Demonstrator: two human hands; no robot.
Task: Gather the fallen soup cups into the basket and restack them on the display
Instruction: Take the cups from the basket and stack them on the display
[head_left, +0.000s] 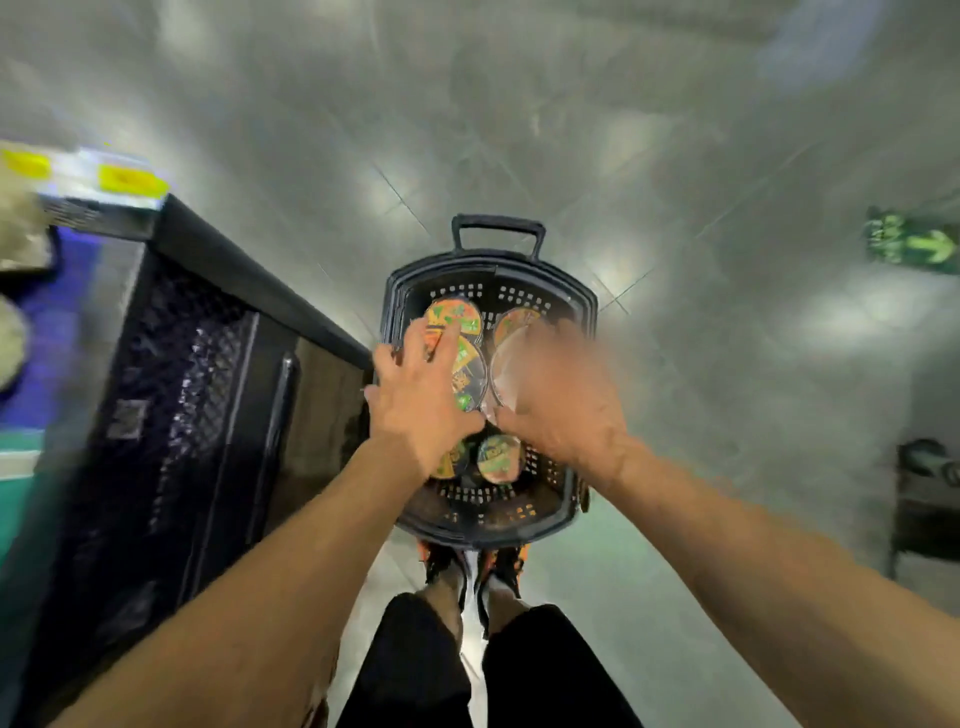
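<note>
Two bare forearms are being held out over dark trouser legs (415, 670) and orange-and-black shoes (441, 564). Just ahead of them, a black plastic basket (488, 526) with rounded corners and perforated walls is being stood on the floor (519, 130), its looped handle (497, 234) rising at the far end.

The left hand (421, 400) is being laid over a lidded soup cup (471, 371). Its fingers (423, 338) are being spread and bent over the round lid, with the thumb tucked against the near edge, so the cup is being gripped from above. The lid is glossy, printed in orange, green and black.

The right hand (561, 400) is being smeared by motion blur. Its fingers (566, 338) are lying over a pale, round, translucent shape (506, 374) just beside the left thumb; whether anything is being held cannot be told.

The other soup cups (498, 457) are sitting inside the basket: two beyond the fingertips, two under the wrists, all lid-up and showing the same bright print.

Smooth grey tiles with a wet-looking shine are being lit from above. Left of the left fingers, a black mesh shelf unit (182, 364) is standing close to the basket. Well to the right, a green arrow sticker (914, 241) is being shown on the floor.
</note>
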